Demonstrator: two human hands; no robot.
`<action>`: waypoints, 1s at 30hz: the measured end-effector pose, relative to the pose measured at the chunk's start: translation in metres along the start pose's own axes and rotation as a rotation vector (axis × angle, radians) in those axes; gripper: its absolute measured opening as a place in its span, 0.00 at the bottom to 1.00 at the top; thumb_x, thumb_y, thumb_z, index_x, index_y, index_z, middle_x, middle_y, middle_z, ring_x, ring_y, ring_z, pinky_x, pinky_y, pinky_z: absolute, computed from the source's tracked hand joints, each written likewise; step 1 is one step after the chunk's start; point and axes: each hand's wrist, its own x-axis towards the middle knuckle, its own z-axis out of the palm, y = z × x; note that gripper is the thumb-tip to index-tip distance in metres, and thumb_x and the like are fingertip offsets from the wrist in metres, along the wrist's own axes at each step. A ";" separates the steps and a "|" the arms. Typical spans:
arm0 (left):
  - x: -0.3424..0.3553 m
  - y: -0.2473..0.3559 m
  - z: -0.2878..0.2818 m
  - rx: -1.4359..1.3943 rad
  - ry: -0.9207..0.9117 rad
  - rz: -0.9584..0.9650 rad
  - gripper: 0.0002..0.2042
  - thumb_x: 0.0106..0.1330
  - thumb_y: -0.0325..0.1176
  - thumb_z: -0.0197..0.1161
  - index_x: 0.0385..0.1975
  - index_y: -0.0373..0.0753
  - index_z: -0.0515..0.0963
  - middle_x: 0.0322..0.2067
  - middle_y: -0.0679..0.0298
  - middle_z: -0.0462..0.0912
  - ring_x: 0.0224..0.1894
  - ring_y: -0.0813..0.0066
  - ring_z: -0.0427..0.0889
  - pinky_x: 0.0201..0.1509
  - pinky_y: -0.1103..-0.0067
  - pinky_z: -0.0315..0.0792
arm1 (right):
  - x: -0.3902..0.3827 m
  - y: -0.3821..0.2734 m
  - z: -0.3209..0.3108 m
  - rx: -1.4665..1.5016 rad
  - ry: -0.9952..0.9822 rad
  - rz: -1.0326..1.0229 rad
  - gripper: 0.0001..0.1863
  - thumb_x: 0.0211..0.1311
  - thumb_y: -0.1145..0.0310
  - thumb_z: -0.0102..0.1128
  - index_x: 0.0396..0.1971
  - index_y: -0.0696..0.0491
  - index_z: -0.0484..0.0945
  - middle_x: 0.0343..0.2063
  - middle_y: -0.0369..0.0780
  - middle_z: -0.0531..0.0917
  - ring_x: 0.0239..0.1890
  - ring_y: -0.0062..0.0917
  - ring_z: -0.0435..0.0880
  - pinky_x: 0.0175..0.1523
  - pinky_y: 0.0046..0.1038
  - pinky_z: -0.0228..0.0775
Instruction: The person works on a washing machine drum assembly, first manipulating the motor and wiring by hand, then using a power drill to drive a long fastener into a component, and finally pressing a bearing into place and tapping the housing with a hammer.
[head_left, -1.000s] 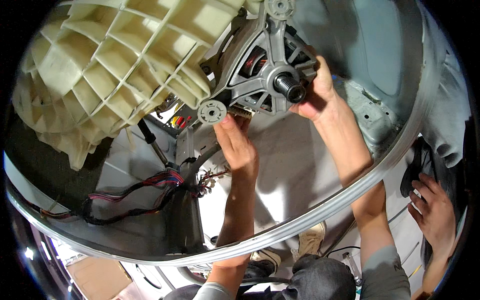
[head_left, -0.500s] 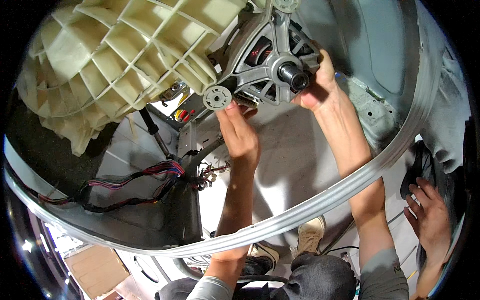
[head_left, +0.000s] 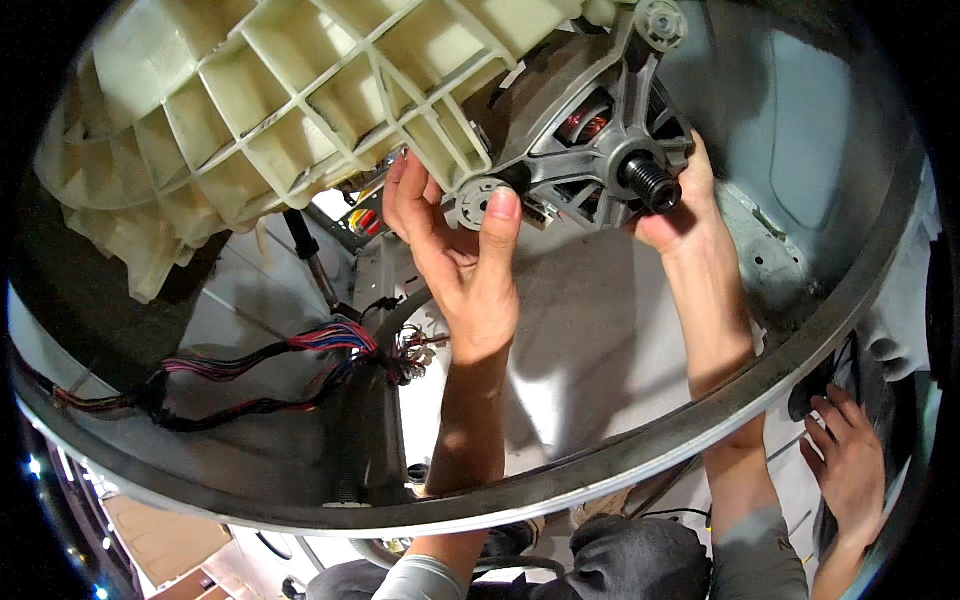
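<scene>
Our right hand (head_left: 690,225) cups the motor (head_left: 605,160) from its four o'clock side, palm beneath and fingertips hidden behind it, closed on the housing as far as we can see. Our left hand (head_left: 465,265) is loosely spread, thumb wide of the fingers: the thumb overlaps the grey slotted disc (head_left: 475,205) at the motor's eight o'clock corner, while the fingers reach up behind the tub's edge. We cannot tell whether the thumb presses on the disc.

The motor sits at one o'clock in our view, its dark ribbed shaft (head_left: 652,182) pointing toward us. We judge it heavy and stiff, dense metal that could feel slick where it is greasy. We would bear it from below by the housing and steady it by a bracket arm, keeping fingertips off the copper windings, which look easiest to harm.

Beyond our hands, the cream ribbed tub (head_left: 300,100) fills ten to twelve o'clock, close against the motor's upper-left side. A dark strut (head_left: 308,255) slants below it at nine-thirty, and a taped wire bundle (head_left: 270,350) hangs near eight-thirty. The curved cabinet rim (head_left: 600,468) crosses our forearms toward six o'clock. Another person's hand (head_left: 848,460) rests at four o'clock, outside the rim.
</scene>
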 end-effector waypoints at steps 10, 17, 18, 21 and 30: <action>-0.003 0.003 0.006 -0.048 0.080 -0.051 0.28 0.62 0.28 0.65 0.61 0.34 0.65 0.64 0.57 0.55 0.61 0.69 0.65 0.64 0.75 0.59 | 0.028 0.002 -0.033 -0.053 -0.257 -0.138 0.24 0.70 0.49 0.42 0.44 0.55 0.78 0.34 0.39 0.84 0.32 0.26 0.83 0.40 0.34 0.79; 0.001 0.009 0.015 0.067 0.061 0.009 0.24 0.67 0.33 0.60 0.61 0.33 0.64 0.52 0.58 0.75 0.52 0.73 0.75 0.58 0.75 0.66 | 0.021 -0.033 -0.035 -0.472 -0.332 -0.972 0.31 0.68 0.49 0.51 0.58 0.60 0.69 0.54 0.41 0.76 0.57 0.22 0.72 0.63 0.26 0.60; 0.001 0.009 0.017 0.049 0.066 0.002 0.24 0.67 0.33 0.60 0.61 0.34 0.65 0.51 0.59 0.76 0.51 0.73 0.75 0.57 0.75 0.67 | 0.022 -0.039 -0.028 -0.480 -0.403 -1.050 0.30 0.68 0.51 0.52 0.58 0.61 0.69 0.54 0.40 0.75 0.58 0.22 0.71 0.64 0.25 0.59; 0.001 0.004 0.012 0.059 0.071 -0.007 0.24 0.67 0.35 0.60 0.61 0.35 0.65 0.49 0.61 0.77 0.49 0.74 0.76 0.55 0.73 0.69 | 0.027 -0.039 -0.004 -0.590 -0.610 -0.920 0.26 0.69 0.56 0.53 0.56 0.61 0.70 0.49 0.37 0.77 0.52 0.17 0.73 0.60 0.22 0.61; -0.003 0.002 0.011 0.041 0.051 0.010 0.25 0.63 0.32 0.64 0.60 0.34 0.68 0.65 0.55 0.54 0.61 0.69 0.65 0.65 0.73 0.57 | 0.035 -0.044 0.004 -0.521 -0.806 -0.610 0.15 0.66 0.57 0.58 0.41 0.54 0.74 0.32 0.30 0.77 0.32 0.13 0.75 0.38 0.16 0.68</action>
